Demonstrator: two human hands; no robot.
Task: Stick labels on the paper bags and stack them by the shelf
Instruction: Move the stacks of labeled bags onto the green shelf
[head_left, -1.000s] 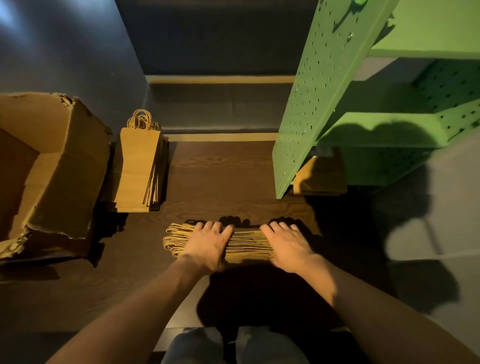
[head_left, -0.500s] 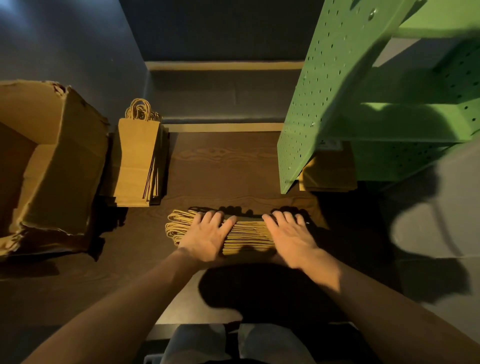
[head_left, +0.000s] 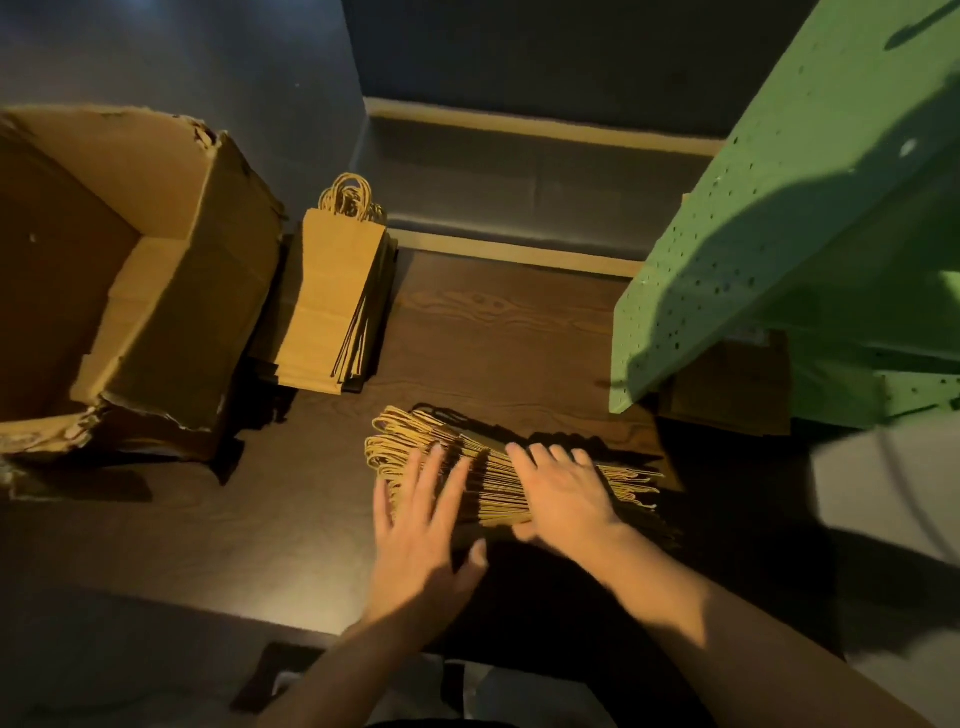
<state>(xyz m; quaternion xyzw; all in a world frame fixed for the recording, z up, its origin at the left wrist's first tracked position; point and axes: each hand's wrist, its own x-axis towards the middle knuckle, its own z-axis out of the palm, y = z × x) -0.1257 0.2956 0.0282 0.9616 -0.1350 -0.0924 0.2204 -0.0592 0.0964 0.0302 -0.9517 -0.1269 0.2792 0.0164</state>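
A bundle of flat brown paper bags (head_left: 493, 486) lies on its side on the dark wooden floor, its twisted handles fanned out to the left. My left hand (head_left: 423, 525) hovers over the handle end with fingers straight and spread. My right hand (head_left: 563, 493) lies flat on the bundle's middle, fingers stretched across the bag edges. A second stack of paper bags (head_left: 332, 301) leans against the cardboard box, handles up. More brown bags (head_left: 727, 389) sit under the green shelf (head_left: 753, 249), partly hidden.
A torn open cardboard box (head_left: 130, 291) stands at the left. The green perforated shelf unit fills the right side, close to the bundle. A dark wall with a pale skirting strip (head_left: 519, 254) closes the back. My knees show at the bottom edge.
My left hand has pulled back toward me off the bundle and spread its fingers. The right hand stays on the bags. The camera has moved closer and tilted.
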